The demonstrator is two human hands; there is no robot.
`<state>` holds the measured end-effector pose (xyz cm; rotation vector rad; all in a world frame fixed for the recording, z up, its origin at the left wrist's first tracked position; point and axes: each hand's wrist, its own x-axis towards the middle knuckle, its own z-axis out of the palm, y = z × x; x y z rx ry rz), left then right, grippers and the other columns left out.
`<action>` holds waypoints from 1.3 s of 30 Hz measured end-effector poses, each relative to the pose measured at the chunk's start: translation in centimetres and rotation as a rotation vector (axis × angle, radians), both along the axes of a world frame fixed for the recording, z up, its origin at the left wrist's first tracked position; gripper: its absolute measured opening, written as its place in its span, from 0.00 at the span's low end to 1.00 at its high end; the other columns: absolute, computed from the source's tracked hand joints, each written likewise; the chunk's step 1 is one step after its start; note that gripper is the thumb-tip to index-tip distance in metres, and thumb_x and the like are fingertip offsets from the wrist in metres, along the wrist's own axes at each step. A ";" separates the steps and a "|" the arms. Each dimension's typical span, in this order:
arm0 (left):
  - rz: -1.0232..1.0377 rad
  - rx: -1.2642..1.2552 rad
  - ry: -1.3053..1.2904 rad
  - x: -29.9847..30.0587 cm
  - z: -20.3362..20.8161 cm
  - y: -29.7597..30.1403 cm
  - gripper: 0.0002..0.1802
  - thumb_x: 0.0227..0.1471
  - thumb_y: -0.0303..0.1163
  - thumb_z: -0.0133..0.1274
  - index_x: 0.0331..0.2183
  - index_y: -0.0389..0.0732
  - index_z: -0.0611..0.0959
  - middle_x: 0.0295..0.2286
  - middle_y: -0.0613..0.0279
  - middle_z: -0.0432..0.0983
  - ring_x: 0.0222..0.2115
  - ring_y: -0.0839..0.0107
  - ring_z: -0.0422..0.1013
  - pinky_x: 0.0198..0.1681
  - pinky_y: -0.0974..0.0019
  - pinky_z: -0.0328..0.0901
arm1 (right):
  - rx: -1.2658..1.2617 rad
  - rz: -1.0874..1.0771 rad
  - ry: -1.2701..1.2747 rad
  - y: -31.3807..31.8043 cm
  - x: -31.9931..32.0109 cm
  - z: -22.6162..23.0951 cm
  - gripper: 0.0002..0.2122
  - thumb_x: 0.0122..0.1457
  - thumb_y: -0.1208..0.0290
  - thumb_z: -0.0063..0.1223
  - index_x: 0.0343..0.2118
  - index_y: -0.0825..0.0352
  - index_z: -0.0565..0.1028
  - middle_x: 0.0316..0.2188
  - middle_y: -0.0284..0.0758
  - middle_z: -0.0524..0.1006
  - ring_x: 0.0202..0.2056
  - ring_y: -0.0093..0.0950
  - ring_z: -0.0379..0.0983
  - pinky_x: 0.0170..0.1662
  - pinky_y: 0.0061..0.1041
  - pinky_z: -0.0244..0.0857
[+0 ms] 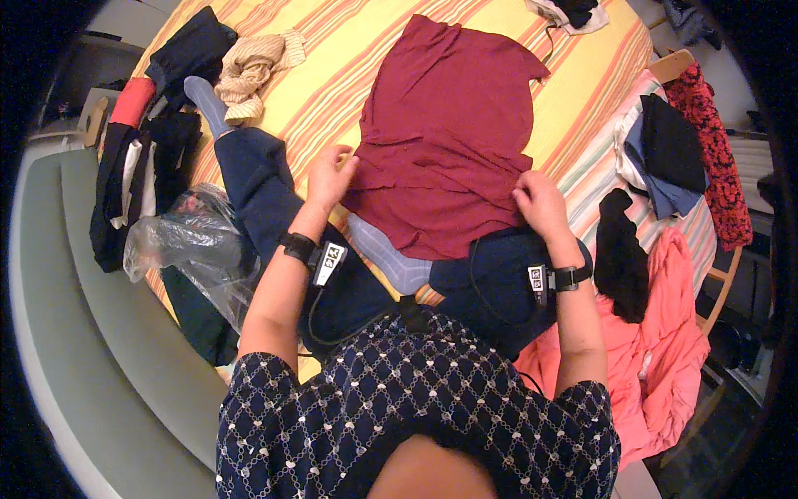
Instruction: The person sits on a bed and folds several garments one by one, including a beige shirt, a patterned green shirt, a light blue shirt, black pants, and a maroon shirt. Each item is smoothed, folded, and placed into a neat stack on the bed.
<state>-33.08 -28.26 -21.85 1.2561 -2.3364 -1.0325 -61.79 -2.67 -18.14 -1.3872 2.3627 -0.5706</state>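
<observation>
A maroon garment (pixel 449 100) lies spread over the striped bedcover, its near part gathered in folds against my lap. My left hand (pixel 331 176) is at its left edge with fingers curled in on the cloth. Across from it, my right hand (pixel 540 202) pinches the right edge, the thumb and fingers bent together. Below the cloth show my grey-blue sock (pixel 391 254) and dark blue trousers (pixel 490 279). Whether the garment is a top or a skirt I cannot make out.
Around me on the striped bedcover (pixel 324 58) lie a beige knit (pixel 249 71), dark folded clothes (pixel 179 58), a clear plastic bag (pixel 179 237), a folded black and blue pile (pixel 669 150), a black cloth (pixel 622 258) and a coral fabric (pixel 657 341). A grey-green padded board (pixel 83 316) borders the left.
</observation>
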 end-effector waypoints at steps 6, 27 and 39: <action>0.193 0.819 -0.011 1.0 -3.0 0.0 0.23 0.42 0.41 0.61 0.38 0.36 0.76 0.31 0.60 0.76 0.28 0.71 0.71 0.33 0.71 0.66 | 0.012 -0.428 -0.481 1.0 -1.4 -5.2 0.14 0.45 0.66 0.59 0.30 0.70 0.71 0.31 0.40 0.76 0.33 0.35 0.73 0.36 0.32 0.66; -0.451 0.911 -0.018 0.5 3.4 -4.1 0.07 0.48 0.27 0.52 0.32 0.38 0.81 0.26 0.71 0.76 0.25 0.81 0.69 0.28 0.75 0.65 | 0.321 0.000 -0.873 2.7 -4.0 -0.1 0.04 0.49 0.74 0.55 0.25 0.68 0.76 0.21 0.27 0.74 0.26 0.17 0.69 0.33 0.18 0.65; -0.314 1.267 -0.048 5.9 9.0 -2.4 0.10 0.48 0.25 0.52 0.34 0.32 0.79 0.22 0.62 0.76 0.18 0.74 0.72 0.22 0.73 0.68 | 0.695 0.140 -0.804 2.5 -1.1 7.4 0.09 0.47 0.65 0.59 0.23 0.67 0.77 0.14 0.27 0.72 0.14 0.18 0.65 0.17 0.19 0.61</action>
